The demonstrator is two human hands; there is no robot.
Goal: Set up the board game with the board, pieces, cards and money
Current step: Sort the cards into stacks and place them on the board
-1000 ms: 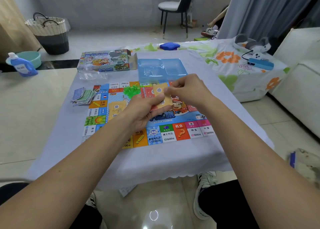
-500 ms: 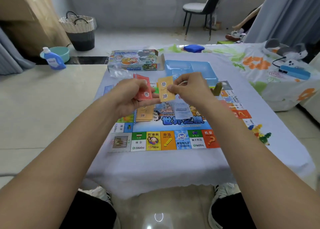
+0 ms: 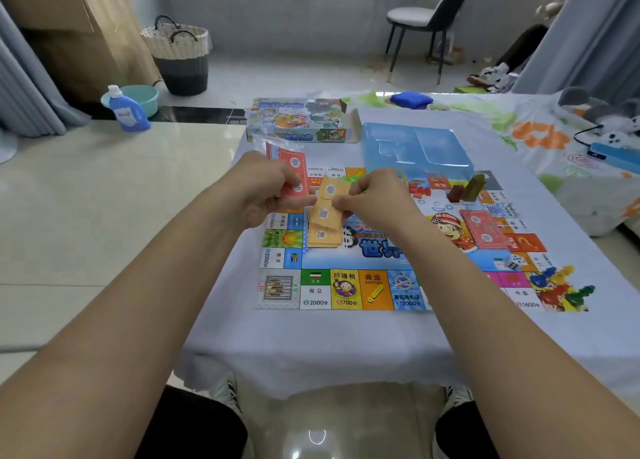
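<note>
In the head view, the left hand (image 3: 258, 188) gripped red cards (image 3: 294, 178) at about ten o'clock over the board (image 3: 346, 288). The right hand (image 3: 375, 195) pinched an orange card (image 3: 329, 200) just above the orange pile (image 3: 323, 236) near the board's middle. That card looked loose, so it could slip and knock the pile crooked. The red stack might also fan out and fall. A red pile (image 3: 485, 230) lay at three o'clock, colored pieces (image 3: 557, 288) at four. The board sat on a pale cloth (image 3: 311, 351). The game box (image 3: 298, 120) and blue tray (image 3: 415, 150) were at twelve o'clock, a chair (image 3: 426, 22) and basket (image 3: 178, 54) beyond.
</note>
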